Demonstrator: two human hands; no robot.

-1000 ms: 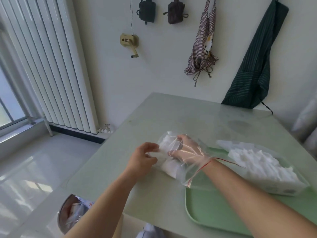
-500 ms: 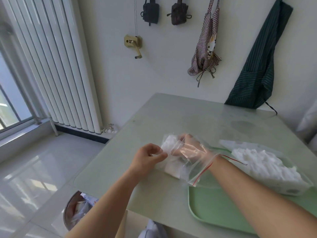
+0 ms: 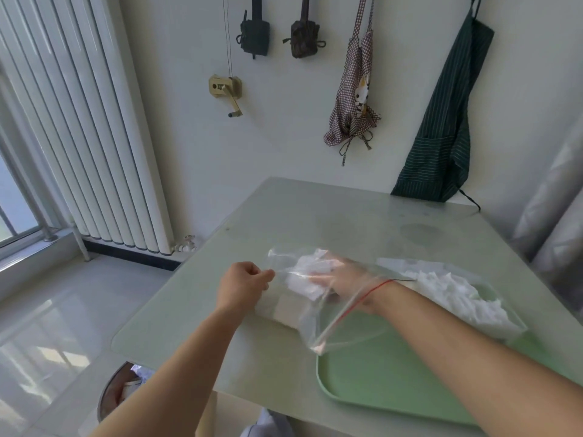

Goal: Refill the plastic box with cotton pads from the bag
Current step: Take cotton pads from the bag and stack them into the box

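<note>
Head camera: the left hand (image 3: pixel 244 287) was closed, its thumb and fingers pinching the far edge of a clear bag (image 3: pixel 310 326) that lay across the table (image 3: pixel 315 212) and over the left rim of a green tray (image 3: pixel 378 386). The right hand (image 3: pixel 344 279) was inside the bag, entered through the open mouth with the red seal strip (image 3: pixel 350 307), and lay against a clump of white cotton pads (image 3: pixel 304 274). Seen through the film and blurred, its grip could not be determined. A red thread (image 3: pixel 380 282) circled the right wrist. A second block of pads (image 3: pixel 288 312) lay lower in the bag, on the table. The plastic box (image 3: pixel 504 328) stood on the far right of the tray, just beside the right forearm, holding a heap of pads (image 3: pixel 451 294) that rose above its rim. On the wall behind hung a checked apron (image 3: pixel 350 102) printed with a cartoon cat, a dark green striped apron (image 3: pixel 441 137), two small dark pouches (image 3: pixel 255 36) and a brass crank fitting (image 3: pixel 225 88). A white radiator (image 3: pixel 88 130) stood at the left, and a bin (image 3: pixel 116 392) sat on the floor below the table's near edge.
</note>
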